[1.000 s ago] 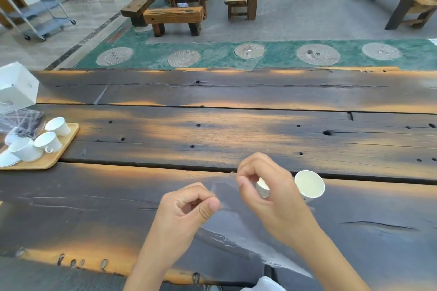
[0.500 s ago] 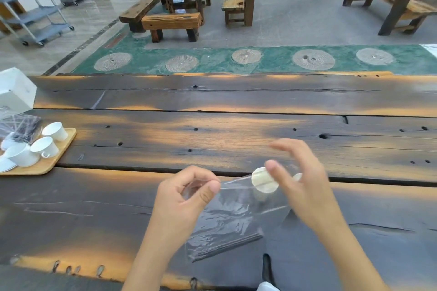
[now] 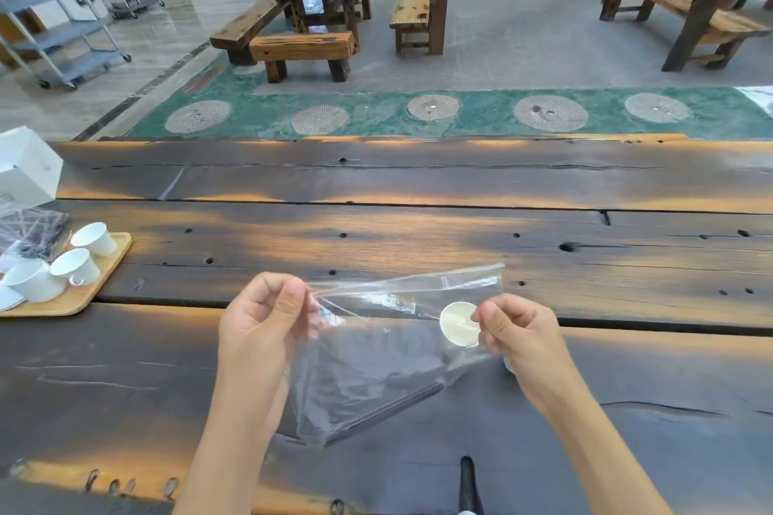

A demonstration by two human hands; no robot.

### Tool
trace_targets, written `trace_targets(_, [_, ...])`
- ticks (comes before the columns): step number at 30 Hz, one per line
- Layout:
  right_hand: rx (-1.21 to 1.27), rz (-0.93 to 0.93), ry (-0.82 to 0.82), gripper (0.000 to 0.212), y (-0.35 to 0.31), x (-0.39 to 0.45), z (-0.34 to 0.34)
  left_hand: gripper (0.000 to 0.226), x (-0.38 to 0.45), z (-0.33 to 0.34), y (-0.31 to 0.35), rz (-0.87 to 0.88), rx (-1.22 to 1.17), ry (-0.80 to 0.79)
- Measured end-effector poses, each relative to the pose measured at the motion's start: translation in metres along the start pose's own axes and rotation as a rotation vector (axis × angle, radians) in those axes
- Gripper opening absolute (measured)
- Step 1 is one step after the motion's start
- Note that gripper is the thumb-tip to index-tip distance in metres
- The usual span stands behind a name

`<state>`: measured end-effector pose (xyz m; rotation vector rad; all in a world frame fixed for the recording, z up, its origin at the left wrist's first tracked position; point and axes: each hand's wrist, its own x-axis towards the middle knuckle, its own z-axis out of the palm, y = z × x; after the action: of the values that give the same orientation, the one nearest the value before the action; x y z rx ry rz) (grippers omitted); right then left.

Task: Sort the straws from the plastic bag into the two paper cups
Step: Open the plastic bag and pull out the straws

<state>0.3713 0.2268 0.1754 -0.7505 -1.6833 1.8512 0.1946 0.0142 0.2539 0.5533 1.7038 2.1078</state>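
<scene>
Above the dark wooden plank table (image 3: 418, 180), the left hand (image 3: 263, 326) and right hand (image 3: 518, 330) each pinch the clear plastic bag (image 3: 376, 355). A white paper cup (image 3: 459, 323) shows behind the bag, just beside the right hand's fingertips.

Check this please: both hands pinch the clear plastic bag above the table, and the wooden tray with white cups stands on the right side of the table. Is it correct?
Not fully. The wooden tray with the white cups stands on the left side of the table, not the right; the head view shows it. The rest holds: the left hand and the right hand both pinch the clear plastic bag above the table.
</scene>
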Motion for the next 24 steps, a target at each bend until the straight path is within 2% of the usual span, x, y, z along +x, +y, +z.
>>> trace_targets(4, [0.028, -0.029, 0.005, 0.031, -0.007, -0.004, 0.004, 0.029, 0.002, -0.005, -0.008, -0.033, 0.071, 0.110])
trace_targets(11, [-0.047, -0.032, -0.049, 0.032, -0.023, -0.008, 0.006, 0.014, 0.009, -0.012, -0.010, -0.045, 0.206, 0.201])
trace_targets(13, [-0.068, -0.040, -0.049, 0.031, -0.029, -0.010, 0.006, 0.008, 0.009, -0.012, -0.008, 0.020, 0.365, 0.156])
trace_targets(15, [-0.068, -0.041, -0.052, 0.032, -0.035, -0.012, 0.006, 0.019, 0.009, -0.013, -0.007, 0.137, 0.609, 0.075])
trace_targets(18, [-0.064, -0.037, -0.078, 0.028, -0.042, -0.016, 0.010, 0.026, 0.008, -0.007, -0.006, 0.448, 0.956, -0.118])
trace_targets(21, [-0.075, -0.034, -0.096, 0.028, -0.045, -0.018, 0.012, 0.033, 0.008, 0.007, -0.009, 0.587, 1.096, -0.299])
trace_targets(24, [-0.119, -0.038, -0.115, 0.031, -0.048, -0.020, 0.011, 0.026, 0.010, 0.017, -0.011, 0.696, 1.140, -0.335])
